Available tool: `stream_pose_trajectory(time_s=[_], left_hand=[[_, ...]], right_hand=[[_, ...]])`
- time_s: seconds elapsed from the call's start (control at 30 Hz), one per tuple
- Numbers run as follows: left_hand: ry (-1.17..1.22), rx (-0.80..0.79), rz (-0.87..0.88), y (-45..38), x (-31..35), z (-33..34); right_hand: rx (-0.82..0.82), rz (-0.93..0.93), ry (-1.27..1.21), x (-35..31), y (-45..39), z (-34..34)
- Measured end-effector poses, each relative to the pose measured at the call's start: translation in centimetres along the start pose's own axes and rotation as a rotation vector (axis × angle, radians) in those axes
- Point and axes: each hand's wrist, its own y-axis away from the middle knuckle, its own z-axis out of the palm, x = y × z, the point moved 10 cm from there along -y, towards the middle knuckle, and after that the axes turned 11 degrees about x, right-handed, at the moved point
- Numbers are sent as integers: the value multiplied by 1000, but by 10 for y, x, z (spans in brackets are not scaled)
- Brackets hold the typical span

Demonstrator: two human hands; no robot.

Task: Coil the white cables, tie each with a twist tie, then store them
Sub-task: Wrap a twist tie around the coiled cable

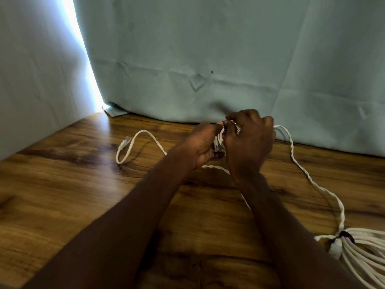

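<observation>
1. Both hands meet near the back edge of the wooden desk (68,184), just in front of the pale blue curtain (208,49).
2. The left hand (201,147) has its fingers curled round a small bundle of white cable (219,140), with a connector showing between the two hands.
3. The right hand (249,140) is curled over the same bundle from the other side; its fingertips pinch something thin at the top of the bundle, too small and blurred to name.
4. A loose end of white cable (143,134) arcs leftward from the hands and lies on the desk, ending in a clear plug (124,142).
5. Another twisted length of cable (308,178) runs from behind the right hand toward the desk's right edge.
6. There it joins a large white coil (366,251) at the near right corner, bound with a dark tie (344,236).
7. Bright light shows through a gap at the curtain's left side.
</observation>
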Motion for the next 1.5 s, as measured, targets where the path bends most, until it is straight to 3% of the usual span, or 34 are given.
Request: stream_pose_trajectory(time_s=[0.17,0.37,0.73,0.97,1.23,1.5], left_hand=[[34,42,0,-5,1,-8],[-42,36,79,-4,8,-9],[-172,10,149,-3,14,-14],[-143,-82,103,-3,6,-13],[-43,-170,95,1,14,-5],[43,-148,47,-4,9,-12]], right_hand=[[-44,16,-57,1,5,8],[-53,192,-69,17,3,9],[-271,-19,-54,2,1,23],[-236,27,-145,4,-3,16],[-71,39,78,11,-4,4],[-183,-30,48,-1,8,17]])
